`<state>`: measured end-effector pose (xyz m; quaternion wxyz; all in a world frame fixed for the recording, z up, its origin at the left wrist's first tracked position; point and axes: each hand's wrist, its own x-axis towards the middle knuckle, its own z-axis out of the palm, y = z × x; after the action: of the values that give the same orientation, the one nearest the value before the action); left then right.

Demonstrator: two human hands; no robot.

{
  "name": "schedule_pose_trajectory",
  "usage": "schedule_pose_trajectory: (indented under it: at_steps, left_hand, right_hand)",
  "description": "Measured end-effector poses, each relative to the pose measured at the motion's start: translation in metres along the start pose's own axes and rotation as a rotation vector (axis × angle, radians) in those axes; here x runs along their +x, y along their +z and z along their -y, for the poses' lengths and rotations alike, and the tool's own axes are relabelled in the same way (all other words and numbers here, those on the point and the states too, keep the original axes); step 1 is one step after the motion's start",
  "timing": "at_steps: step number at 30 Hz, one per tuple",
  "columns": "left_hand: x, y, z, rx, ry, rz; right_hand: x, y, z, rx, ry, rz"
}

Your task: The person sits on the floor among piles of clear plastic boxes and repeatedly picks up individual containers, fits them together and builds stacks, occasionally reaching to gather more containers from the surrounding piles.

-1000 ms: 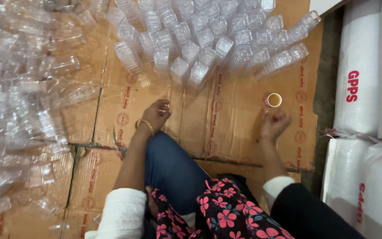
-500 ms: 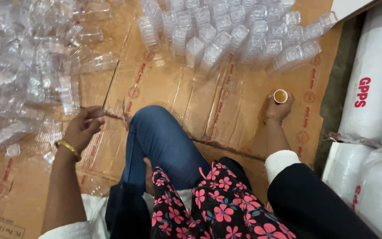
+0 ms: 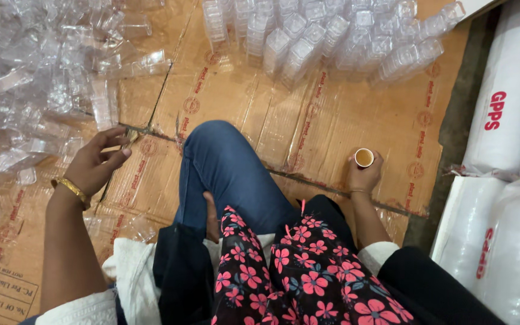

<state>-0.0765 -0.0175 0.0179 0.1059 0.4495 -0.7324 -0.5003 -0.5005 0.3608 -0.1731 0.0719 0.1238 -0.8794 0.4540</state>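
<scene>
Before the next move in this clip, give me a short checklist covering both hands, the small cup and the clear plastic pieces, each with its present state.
1. Right hand has a grip on the small cup: ok.
2. Cup upright, liquid inside not spilling: ok.
3. Left hand empty: ok, fingers open, nothing held.
4. Loose clear containers close to the left hand: ok.
5. Stacked containers standing in tidy rows: ok.
6. Cardboard sheet flat beneath the cup: cannot tell, the hand hides it.

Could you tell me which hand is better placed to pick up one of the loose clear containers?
Left hand: open, beside the loose clear containers. The right hand holds a small cup.
</scene>
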Motion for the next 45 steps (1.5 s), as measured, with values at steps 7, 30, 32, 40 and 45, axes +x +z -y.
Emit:
schedule_pose_trajectory:
  at_steps: [7,30,32,40,45]
  left_hand:
    - [-0.042,-0.025,0.034,0.040,-0.064,-0.001]
    - [0.006,-0.136,0.173,0.631,-0.168,-0.723]
    - [0.015,-0.197,0.185,0.409,-0.271,-1.037]
    - [0.052,-0.376,0.227,0.258,-0.461,-1.105]
    - [0.085,-0.401,0.267,0.179,-0.491,-0.822]
  right_hand:
    - [-0.011,0.000,-0.025,-0.109,-0.154,0.085]
    - [-0.075,0.296,0.376,0.485,-0.279,1.263]
    - [-0.068,0.346,0.420,0.265,-0.424,1.154]
    - [-0.030,0.503,0.545,0.237,-0.473,1.154]
    - [-0.048,0.551,0.578,0.194,-0.121,1.328]
